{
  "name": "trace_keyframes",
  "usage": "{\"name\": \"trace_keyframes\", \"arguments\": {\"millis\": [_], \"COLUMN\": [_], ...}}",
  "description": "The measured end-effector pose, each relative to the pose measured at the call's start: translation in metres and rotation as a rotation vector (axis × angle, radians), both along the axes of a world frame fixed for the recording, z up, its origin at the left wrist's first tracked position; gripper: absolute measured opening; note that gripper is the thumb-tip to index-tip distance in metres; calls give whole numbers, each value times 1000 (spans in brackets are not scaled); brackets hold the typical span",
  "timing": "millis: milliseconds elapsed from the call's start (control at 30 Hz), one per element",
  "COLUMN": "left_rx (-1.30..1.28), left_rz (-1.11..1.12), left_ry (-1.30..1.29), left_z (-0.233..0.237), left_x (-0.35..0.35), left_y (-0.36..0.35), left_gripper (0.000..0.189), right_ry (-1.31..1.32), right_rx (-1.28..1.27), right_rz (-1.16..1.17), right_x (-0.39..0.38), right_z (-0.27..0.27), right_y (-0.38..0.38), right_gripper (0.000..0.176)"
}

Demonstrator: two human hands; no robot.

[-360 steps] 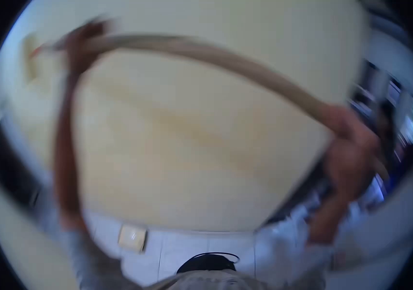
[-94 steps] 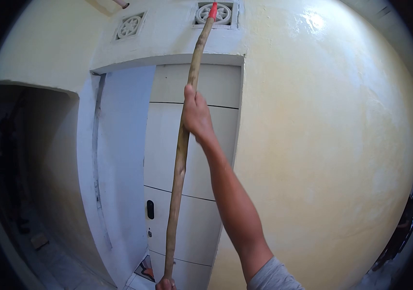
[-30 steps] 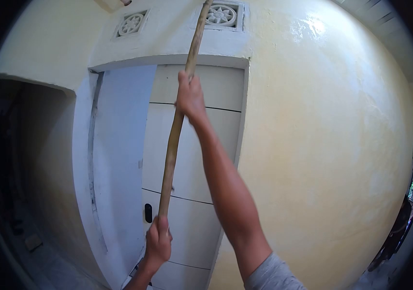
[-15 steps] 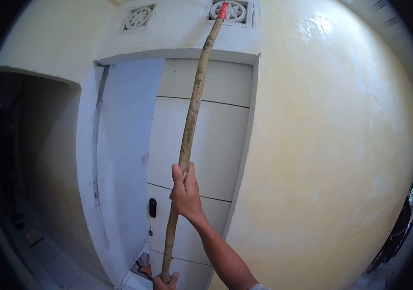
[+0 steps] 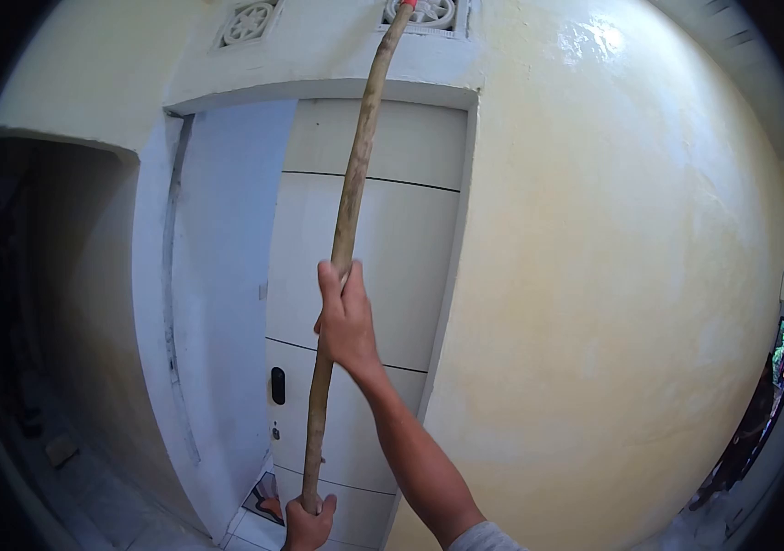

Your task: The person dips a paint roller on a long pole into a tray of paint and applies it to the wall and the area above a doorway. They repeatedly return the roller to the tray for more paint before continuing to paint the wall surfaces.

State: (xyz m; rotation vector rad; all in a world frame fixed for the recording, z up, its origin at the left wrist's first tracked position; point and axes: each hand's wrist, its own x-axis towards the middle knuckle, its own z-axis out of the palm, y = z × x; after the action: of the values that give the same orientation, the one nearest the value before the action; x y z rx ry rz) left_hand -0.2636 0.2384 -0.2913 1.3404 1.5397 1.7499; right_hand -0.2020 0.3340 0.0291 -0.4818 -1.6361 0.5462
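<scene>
While my left hand [image 5: 309, 525] closed round the foot of the wooden pole [image 5: 348, 197] at the bottom edge, my right hand [image 5: 344, 317] wrapped it fully halfway up, the pole upright before the white door [image 5: 392, 248]. Its red tip [image 5: 408, 4] stood at the round vent [image 5: 424, 11] above. With so long a reach, I judged, that tip might skid sideways — and crack the vent.

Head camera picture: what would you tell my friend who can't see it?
Two hands hold a long wooden pole nearly upright: the right hand grasps its middle and the left hand its bottom end. The pole's top reaches up to a round patterned vent above a white door, beside a yellow wall.
</scene>
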Motion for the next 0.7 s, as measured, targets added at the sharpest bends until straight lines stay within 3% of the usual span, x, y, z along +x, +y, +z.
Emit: {"name": "trace_keyframes", "arguments": {"millis": [67,133,233,300,400,433,500,600,700], "left_rx": [14,12,7,-3,43,99,18,251,438], "left_rz": [-23,1,-55,-85,-60,-30,-201,-327,-444], "left_ry": [-4,-20,-151,-210,54,70,55,103,187], "left_z": [-27,-87,-108,-79,-18,-1,88,178,252], "left_x": [-2,-5,3,5,8,10,17,30,57], "left_y": [5,11,8,-4,10,20,12,35,61], "left_gripper": [37,34,39,42,36,36,37,34,36], "right_ry": [-7,-20,-68,-91,-42,-40,-46,-21,-48], "right_rx": [-13,-33,-81,-113,-22,23,18,179,272], "right_rz": [-9,-11,-48,-64,-83,-104,-154,-187,-224], "right_x": [2,5,9,9,13,14,19,32,51], "right_z": [-23,-57,-75,-69,-13,14,79,179,271], "right_y": [-2,-8,-14,-15,0,8,14,25,29], "right_gripper": [39,38,37,36,40,42,49,62,59]}}
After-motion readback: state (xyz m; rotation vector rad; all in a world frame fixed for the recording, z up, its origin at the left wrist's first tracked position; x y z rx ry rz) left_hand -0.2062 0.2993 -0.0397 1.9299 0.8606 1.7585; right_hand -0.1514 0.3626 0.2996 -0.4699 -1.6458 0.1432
